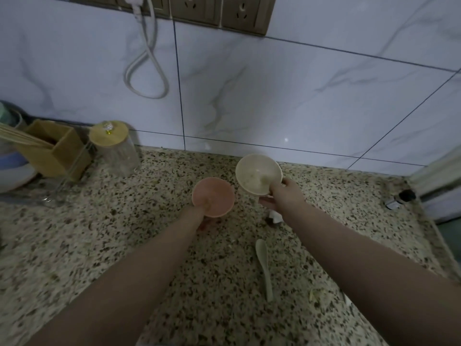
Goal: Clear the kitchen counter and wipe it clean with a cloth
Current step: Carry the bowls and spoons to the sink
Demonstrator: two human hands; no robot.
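Head view: left hand (199,208) grips pink bowl (213,197), right hand (282,196) grips cream bowl (258,174), both mid-counter (99,245) near the wall, mouths tipped toward camera. Clearing seems barely begun; spoon (264,265) left lying (long axis near-to-far, bowl end toward wall), scraps remain, wiping not started, no cloth visible.

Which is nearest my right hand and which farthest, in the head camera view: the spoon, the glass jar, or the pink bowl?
From the right hand:
1. Pink bowl, just to its left, in the left hand.
2. Spoon, toward you on the counter.
3. Glass jar, far left by the wall.
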